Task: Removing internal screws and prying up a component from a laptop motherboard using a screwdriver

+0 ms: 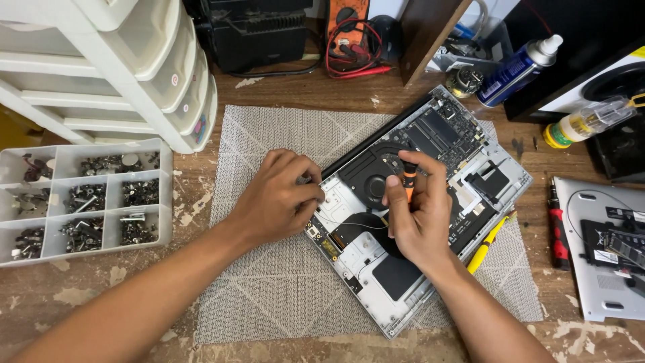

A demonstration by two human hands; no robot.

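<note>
The right hand (420, 218) pinches an orange-and-black precision screwdriver (408, 180) upright, its tip down near the black cooling fan (371, 180) of an opened laptop (430, 202), which lies back-side up and skewed on a grey woven mat (282, 202). The left hand (279, 198) is curled closed at the laptop's near-left edge, fingers pressed on the chassis; whether it pinches a small part there I cannot tell. If the driver tilts off the screw head, the bit is likely to cam out and skate across the exposed circuit board (447, 131) or nick the thin wire (356, 225) running just beside the palm — the hand itself hides the tip, so the seating cannot be checked. A loosened screw could roll into the mat's weave or drop under the fan, since the compartment tray of screws (84, 202) sits well apart to the left. A yellow pry tool (485, 245) pokes out beneath the laptop's right edge, and pressure from the left hand might rock the chassis on it. The removed bottom cover (601, 249) lies far right, beside a red-handled driver (556, 228).
</note>
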